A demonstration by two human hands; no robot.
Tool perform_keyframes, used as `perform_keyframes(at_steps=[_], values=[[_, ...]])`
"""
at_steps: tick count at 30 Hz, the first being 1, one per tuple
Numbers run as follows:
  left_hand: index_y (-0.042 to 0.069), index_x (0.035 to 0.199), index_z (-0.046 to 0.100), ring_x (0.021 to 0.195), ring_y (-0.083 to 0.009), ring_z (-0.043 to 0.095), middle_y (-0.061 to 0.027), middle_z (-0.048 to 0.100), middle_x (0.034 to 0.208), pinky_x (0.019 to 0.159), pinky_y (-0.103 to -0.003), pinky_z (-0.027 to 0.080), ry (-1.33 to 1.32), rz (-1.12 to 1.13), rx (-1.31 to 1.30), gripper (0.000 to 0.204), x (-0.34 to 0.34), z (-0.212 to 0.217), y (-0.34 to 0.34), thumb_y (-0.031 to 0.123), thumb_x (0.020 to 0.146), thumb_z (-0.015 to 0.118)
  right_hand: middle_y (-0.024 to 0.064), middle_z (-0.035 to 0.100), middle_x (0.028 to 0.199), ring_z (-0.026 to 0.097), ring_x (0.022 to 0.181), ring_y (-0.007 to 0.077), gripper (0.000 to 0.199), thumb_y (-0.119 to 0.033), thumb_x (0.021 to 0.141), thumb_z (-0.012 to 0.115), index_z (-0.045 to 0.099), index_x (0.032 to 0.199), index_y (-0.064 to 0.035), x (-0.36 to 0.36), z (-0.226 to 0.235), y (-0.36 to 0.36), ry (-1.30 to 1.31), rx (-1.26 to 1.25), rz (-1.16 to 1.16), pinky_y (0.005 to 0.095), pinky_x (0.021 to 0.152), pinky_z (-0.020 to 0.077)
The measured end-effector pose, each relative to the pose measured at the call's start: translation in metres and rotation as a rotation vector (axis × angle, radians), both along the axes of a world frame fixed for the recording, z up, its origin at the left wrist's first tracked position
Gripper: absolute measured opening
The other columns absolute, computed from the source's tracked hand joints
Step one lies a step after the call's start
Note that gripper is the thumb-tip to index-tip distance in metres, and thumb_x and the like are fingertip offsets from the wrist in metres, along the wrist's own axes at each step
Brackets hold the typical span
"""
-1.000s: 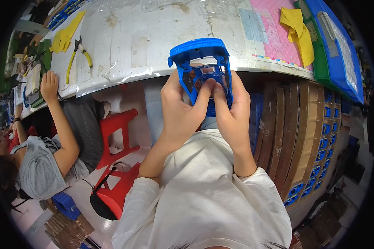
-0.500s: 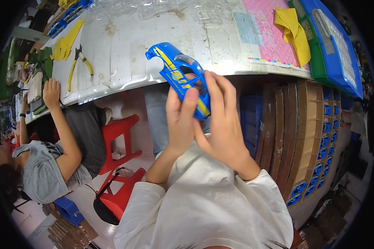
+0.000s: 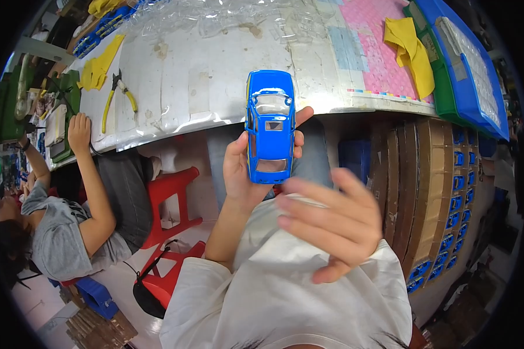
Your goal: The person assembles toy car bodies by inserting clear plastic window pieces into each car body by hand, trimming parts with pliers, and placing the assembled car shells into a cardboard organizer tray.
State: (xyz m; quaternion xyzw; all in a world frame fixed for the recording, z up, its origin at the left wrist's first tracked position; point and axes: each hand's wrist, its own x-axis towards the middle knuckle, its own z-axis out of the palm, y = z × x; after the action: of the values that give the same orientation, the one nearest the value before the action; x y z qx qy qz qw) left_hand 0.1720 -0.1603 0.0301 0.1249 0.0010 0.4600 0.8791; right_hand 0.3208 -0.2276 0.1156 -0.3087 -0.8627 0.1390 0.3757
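Tbl [image 3: 174, 93] ahead, car [image 3: 272, 143] lengthwise, fwd-facing

On my feed I see a glossy blue toy car body [image 3: 268, 146] held near mid-frame, roof toward the camera, lengthwise top to bottom, yellow showing along its left edge.

Passage left over the central worktop [image 3: 174, 81]
Bounds are set by the blue car shell [image 3: 270, 143] in front, pliers [image 3: 109, 109] left, clear plastic pieces [image 3: 215, 16] beyond, a blue bin [image 3: 476, 100] right.

No words, numbers or signs are legible
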Motion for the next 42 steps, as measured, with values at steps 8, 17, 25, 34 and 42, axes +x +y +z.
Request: perform_keyframes(at_steps=[8,17,25,34,42], values=[[0.000,0.138,0.019,0.096,-0.0241,0.053,-0.0261,0.026,0.138,0.080,-0.034,0.050,-0.077,-0.087,-0.108,0.075,0.004,-0.001,-0.002,0.043,0.082,0.045,0.0165,0.062,0.091,0.060,0.095,0.0327,0.039,-0.033,0.077,0.055,0.062,0.083,0.0053,-0.012,-0.036,0.000,0.148,-0.091,0.196,0.0493,0.095,0.0389],[0.002,0.136,0.026,0.098,-0.0212,0.054,-0.0245,0.030,0.137,0.081,-0.031,0.046,0.194,-0.169,0.037,0.079,0.001,0.020,-0.016,0.048,0.077,0.051,0.0174,0.061,0.099,0.055,0.098,0.0342,0.024,-0.019,0.075,0.053,0.061,0.091,-0.0022,0.004,-0.024,0.014,0.390,0.100,-0.446,0.0439,0.087,0.0417],[0.000,0.135,0.025,0.098,-0.0212,0.055,-0.0229,0.034,0.134,0.087,-0.033,0.045,0.152,-0.194,0.080,0.080,0.002,0.019,-0.019,0.043,0.076,0.057,0.0231,0.048,0.117,0.047,0.108,0.0342,0.046,-0.026,0.075,0.057,0.051,0.110,0.0028,-0.004,-0.035,0.010,0.448,0.061,-0.558,0.0408,0.091,0.0367],[-0.002,0.108,0.056,0.110,-0.0396,0.040,-0.0337,0.027,0.133,0.086,-0.040,0.038,1.596,0.715,1.159,0.044,0.014,0.051,-0.050,0.025,0.075,0.065,0.0142,0.042,0.126,0.046,0.111,0.0222,0.066,-0.043,0.088,0.041,0.024,0.135,-0.0002,-0.027,-0.044,0.003,1.254,-0.963,-0.166,0.0326,0.094,0.0384],[0.000,0.106,0.059,0.108,-0.0390,0.041,-0.0337,0.030,0.129,0.072,-0.036,0.046,1.755,0.845,1.267,0.051,0.020,0.057,-0.063,0.023,0.063,0.069,0.0139,0.049,0.119,0.054,0.101,0.0217,0.062,-0.043,0.086,0.035,0.029,0.132,-0.0011,-0.026,-0.055,-0.003,1.435,-0.983,-0.085,0.0335,0.084,0.0471]])
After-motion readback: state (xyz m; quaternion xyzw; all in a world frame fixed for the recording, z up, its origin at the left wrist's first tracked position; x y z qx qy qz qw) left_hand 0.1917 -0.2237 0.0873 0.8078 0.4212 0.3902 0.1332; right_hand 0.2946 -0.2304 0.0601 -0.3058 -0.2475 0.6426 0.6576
